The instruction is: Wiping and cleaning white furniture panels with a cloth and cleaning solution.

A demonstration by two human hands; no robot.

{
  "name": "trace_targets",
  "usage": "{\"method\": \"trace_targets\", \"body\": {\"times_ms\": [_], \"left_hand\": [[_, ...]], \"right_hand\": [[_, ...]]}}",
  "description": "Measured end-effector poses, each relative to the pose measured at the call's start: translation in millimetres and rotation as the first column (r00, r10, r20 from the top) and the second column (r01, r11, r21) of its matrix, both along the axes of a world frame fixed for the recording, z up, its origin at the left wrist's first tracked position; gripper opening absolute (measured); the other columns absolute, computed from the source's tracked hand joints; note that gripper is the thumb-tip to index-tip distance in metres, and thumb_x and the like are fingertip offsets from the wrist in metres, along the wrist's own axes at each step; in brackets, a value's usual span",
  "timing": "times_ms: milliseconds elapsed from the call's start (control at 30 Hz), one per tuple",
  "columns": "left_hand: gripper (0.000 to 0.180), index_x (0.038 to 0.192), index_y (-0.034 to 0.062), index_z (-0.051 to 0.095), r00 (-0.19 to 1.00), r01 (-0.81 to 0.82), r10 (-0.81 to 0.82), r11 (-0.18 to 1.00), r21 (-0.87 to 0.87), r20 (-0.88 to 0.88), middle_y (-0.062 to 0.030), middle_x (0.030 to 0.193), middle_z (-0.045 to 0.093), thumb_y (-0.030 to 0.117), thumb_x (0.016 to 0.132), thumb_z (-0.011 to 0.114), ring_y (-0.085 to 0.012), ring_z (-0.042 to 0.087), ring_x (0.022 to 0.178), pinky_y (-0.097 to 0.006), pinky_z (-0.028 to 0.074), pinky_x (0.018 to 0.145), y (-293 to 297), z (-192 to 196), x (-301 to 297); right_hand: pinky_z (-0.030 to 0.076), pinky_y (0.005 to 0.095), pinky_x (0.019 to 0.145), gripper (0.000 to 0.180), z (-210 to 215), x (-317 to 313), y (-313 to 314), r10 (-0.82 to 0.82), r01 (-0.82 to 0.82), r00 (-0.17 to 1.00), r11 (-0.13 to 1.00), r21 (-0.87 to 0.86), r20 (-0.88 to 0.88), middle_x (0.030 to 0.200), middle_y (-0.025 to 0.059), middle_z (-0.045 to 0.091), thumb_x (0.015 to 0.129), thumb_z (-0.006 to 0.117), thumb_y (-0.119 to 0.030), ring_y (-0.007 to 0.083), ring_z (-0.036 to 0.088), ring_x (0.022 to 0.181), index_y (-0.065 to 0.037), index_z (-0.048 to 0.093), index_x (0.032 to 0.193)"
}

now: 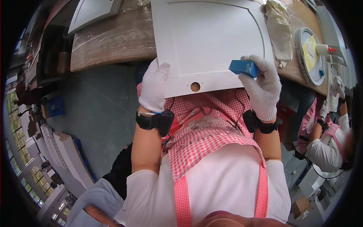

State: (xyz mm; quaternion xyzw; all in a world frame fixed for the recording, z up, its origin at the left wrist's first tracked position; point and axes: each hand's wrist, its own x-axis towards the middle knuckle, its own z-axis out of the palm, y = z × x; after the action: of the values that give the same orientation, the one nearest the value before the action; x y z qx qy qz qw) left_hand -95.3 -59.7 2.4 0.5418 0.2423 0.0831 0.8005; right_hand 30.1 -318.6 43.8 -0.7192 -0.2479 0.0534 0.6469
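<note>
A white cabinet door panel (pixel 211 39) with a recessed middle and a round hole near its close edge lies before me, jutting over the table's front edge. My left hand (pixel 154 84), in a white knit glove, grips the panel's left edge near its close corner. Above the panel's close right corner, my gloved right hand (pixel 264 85) pinches a blue block (pixel 244 68), possibly a sanding block, between thumb and fingers. Whether the block touches the panel I cannot tell.
The wooden table (pixel 113 41) is wrapped in clear film. Another white panel (pixel 92 13) lies at the far left. On the right are a cream cloth (pixel 280 34) and a round lid (pixel 315 77) with a yellow sheet and a red-tipped white bottle (pixel 324 49). A co-worker (pixel 327 147) works at right.
</note>
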Motion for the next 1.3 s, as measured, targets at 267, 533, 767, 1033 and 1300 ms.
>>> {"method": "trace_targets", "body": {"times_ms": [267,533,767,1033,1300], "left_hand": [[0.039,0.127,-0.0041,0.059,0.898,-0.098,0.268,0.895,0.434,-0.35,-0.0112,0.115,0.067,0.011,0.093,0.07,-0.0163,0.065,0.098,-0.03,0.054,0.086,-12,-27,-16],[0.021,0.081,0.0008,0.069,0.875,0.268,0.273,0.414,0.87,-0.399,-0.0104,0.082,0.064,0.02,0.08,0.077,-0.0227,0.061,0.069,-0.035,0.051,0.069,-28,-20,-13],[0.022,0.077,0.0022,0.066,0.88,0.294,0.262,0.356,0.887,-0.397,-0.0091,0.076,0.062,0.022,0.08,0.076,-0.0233,0.062,0.069,-0.035,0.051,0.067,-29,-10,-7],[0.022,0.106,0.001,0.07,0.759,0.017,0.554,0.509,0.86,-0.343,-0.0077,0.097,0.067,0.011,0.086,0.071,-0.0187,0.066,0.086,-0.034,0.055,0.078,40,-31,-45],[0.051,0.14,-0.0054,0.051,0.907,-0.194,0.222,0.975,0.112,-0.358,-0.0145,0.123,0.065,0.023,0.1,0.066,-0.0221,0.069,0.099,-0.037,0.057,0.088,0,-26,-5]], "right_hand": [[0.056,0.0276,0.08,0.046,-68,50,-9,-0.27,0.284,0.888,0.959,-0.019,-0.373,0.112,0.0105,0.069,0.091,0.074,-0.006,0.0146,0.066,0.089,0.005,0.057,0.133],[0.056,0.0273,0.08,0.047,-71,49,-7,-0.251,0.237,0.92,0.968,-0.083,-0.301,0.109,0.0093,0.069,0.09,0.076,-0.009,0.0138,0.066,0.089,0.004,0.058,0.132],[0.056,0.0264,0.079,0.048,-72,51,-5,-0.241,0.227,0.926,0.97,-0.083,-0.289,0.112,0.0107,0.07,0.09,0.076,-0.007,0.0136,0.067,0.09,0.006,0.057,0.132],[0.057,0.0267,0.078,0.047,-60,58,-25,-0.32,0.352,0.883,0.935,0.032,-0.344,0.11,0.0117,0.07,0.09,0.074,-0.007,0.0158,0.069,0.089,0.006,0.057,0.132],[0.059,0.0292,0.084,0.043,-24,50,-108,-0.603,0.61,0.788,0.792,0.027,-0.125,0.114,0.0127,0.068,0.09,0.072,0.003,0.0174,0.069,0.1,0.003,0.057,0.13]]}}
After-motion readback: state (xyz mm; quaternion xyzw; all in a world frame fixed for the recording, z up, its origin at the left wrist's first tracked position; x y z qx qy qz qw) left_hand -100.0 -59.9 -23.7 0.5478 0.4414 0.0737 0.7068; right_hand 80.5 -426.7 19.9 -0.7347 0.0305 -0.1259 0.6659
